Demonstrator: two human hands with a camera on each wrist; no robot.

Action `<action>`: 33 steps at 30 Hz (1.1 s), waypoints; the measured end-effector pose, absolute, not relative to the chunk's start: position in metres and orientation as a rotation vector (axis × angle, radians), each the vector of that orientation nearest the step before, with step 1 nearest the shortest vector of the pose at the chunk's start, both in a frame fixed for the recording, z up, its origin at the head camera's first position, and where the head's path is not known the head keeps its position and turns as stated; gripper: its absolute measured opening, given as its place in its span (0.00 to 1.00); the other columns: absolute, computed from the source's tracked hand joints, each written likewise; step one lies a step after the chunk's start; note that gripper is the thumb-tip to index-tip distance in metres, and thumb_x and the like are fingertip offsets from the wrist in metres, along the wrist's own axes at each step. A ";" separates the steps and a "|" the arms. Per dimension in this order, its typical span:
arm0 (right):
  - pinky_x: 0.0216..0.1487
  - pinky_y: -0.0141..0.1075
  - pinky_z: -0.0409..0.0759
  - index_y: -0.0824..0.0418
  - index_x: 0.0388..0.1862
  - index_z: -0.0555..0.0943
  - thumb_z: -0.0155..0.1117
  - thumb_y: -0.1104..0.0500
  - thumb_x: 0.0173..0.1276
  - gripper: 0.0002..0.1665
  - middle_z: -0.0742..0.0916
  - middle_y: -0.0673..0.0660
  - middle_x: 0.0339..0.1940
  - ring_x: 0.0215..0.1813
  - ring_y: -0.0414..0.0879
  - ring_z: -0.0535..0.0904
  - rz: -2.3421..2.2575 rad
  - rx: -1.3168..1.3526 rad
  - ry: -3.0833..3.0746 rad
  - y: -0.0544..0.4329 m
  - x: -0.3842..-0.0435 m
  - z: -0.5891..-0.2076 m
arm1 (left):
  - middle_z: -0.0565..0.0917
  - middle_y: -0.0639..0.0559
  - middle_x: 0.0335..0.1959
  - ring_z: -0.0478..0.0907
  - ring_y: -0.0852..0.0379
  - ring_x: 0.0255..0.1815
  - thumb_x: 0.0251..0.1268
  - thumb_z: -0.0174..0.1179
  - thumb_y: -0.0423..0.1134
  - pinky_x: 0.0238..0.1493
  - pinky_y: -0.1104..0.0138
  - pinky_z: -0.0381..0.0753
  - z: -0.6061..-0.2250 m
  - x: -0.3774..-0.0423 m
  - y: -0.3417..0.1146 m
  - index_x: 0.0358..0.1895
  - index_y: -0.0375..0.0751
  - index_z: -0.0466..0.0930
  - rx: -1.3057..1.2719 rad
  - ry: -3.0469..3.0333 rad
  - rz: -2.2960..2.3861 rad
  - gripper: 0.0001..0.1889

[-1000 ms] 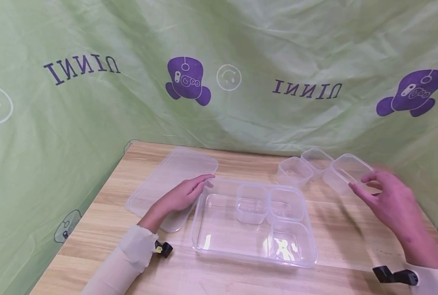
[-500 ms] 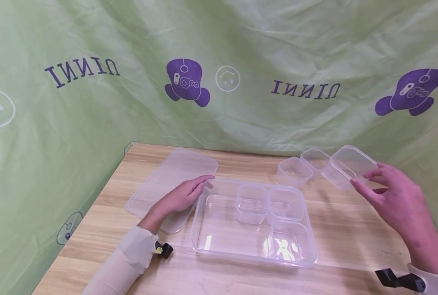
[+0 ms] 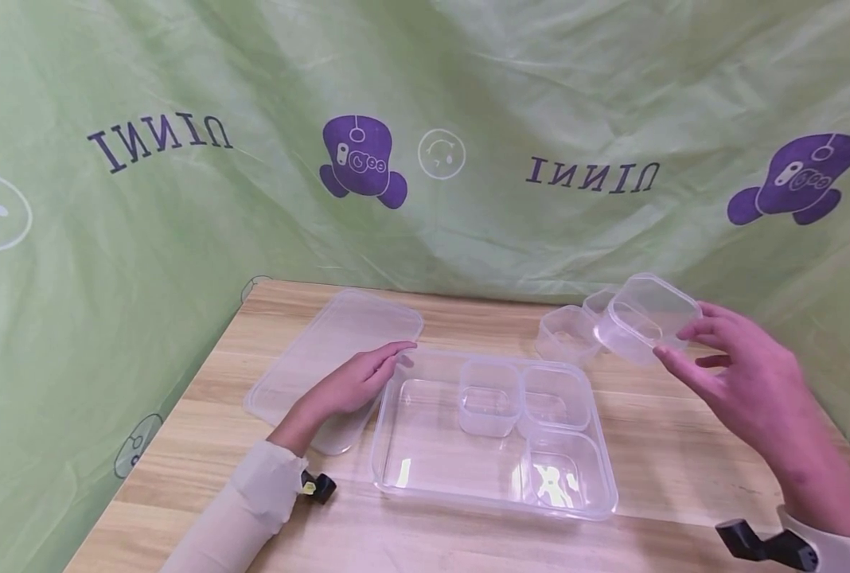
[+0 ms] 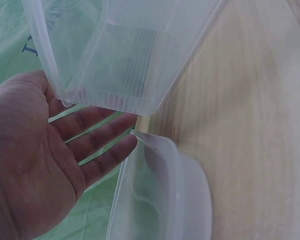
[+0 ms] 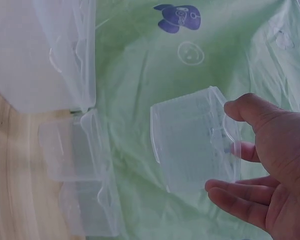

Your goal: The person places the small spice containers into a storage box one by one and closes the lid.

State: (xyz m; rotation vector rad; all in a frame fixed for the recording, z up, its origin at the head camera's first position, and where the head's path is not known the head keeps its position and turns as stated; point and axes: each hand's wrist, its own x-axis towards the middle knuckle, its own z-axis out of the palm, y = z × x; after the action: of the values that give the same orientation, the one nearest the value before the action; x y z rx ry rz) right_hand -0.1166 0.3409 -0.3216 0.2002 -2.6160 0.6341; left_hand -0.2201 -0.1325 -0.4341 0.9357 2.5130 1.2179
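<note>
Cup point(image 3: 647, 318), one, clear plastic: raised above the table point(image 3: 181, 465), tilted, right of and beyond the box point(image 3: 435, 454); in the head view it partly overlaps the rear cups. Right hand point(image 3: 743, 374): thumb and fingers clamped on the cup at its right-hand wall, thumb set apart from the fingers across it. Left hand point(image 3: 356, 378): fingers extended and apart, resting against the box's far left corner; the thumb is mostly hidden. Box, one, clear, rectangular, rounded corners: flat on the table before the person. Contents, three upright cups: middle cup point(image 3: 489, 398) and far right cup point(image 3: 557, 398) side by side along the far wall, near right cup point(image 3: 568, 469) in front of the latter. Rear cups, two, upright on the table beyond the box's far right corner: left rear cup point(image 3: 567, 334) and right rear cup point(image 3: 600, 302), the latter partly hidden. Lid point(image 3: 325, 342), one, translucent: flat at the box's left, partly covered by the left hand and forearm. Backdrop point(image 3: 468, 239): green cloth, purple figures and lettering. Sleeves point(image 3: 235, 509): pale, two.
</note>
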 end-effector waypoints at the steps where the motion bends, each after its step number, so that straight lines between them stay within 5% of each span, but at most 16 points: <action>1: 0.39 0.29 0.83 0.66 0.42 0.85 0.81 0.57 0.60 0.18 0.78 0.73 0.66 0.37 0.69 0.87 0.640 0.215 -2.610 0.339 -0.116 -0.321 | 0.84 0.44 0.57 0.77 0.47 0.64 0.86 0.40 0.37 0.68 0.50 0.71 -0.434 -0.220 -0.133 0.76 0.41 0.68 0.934 2.511 1.219 0.22; 3: 0.34 0.15 0.73 0.63 0.41 0.85 0.82 0.57 0.59 0.17 0.79 0.72 0.65 0.36 0.67 0.87 0.647 0.247 -2.598 0.334 -0.116 -0.320 | 0.84 0.44 0.57 0.77 0.47 0.65 0.86 0.40 0.36 0.69 0.50 0.71 -0.435 -0.220 -0.133 0.76 0.41 0.68 0.935 2.509 1.220 0.22; 5: 0.35 0.12 0.70 0.61 0.40 0.85 0.83 0.57 0.57 0.16 0.80 0.71 0.65 0.35 0.65 0.88 0.642 0.284 -2.583 0.329 -0.116 -0.320 | 0.84 0.44 0.57 0.77 0.47 0.65 0.86 0.40 0.36 0.69 0.50 0.71 -0.435 -0.220 -0.133 0.76 0.41 0.68 0.936 2.511 1.218 0.22; 33: 0.35 0.25 0.81 0.52 0.41 0.82 0.86 0.59 0.47 0.24 0.82 0.60 0.66 0.32 0.42 0.87 0.554 0.678 -2.489 0.273 -0.114 -0.325 | 0.85 0.45 0.57 0.77 0.47 0.64 0.86 0.40 0.37 0.70 0.50 0.70 -0.436 -0.223 -0.133 0.76 0.42 0.68 0.955 2.520 1.214 0.22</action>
State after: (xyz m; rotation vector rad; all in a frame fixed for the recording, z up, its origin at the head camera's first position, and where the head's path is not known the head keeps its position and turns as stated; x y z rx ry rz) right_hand -0.1143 0.2728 -0.3248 0.6781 -2.4895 0.5538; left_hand -0.2226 -0.1328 -0.4361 0.9550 2.5205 1.2141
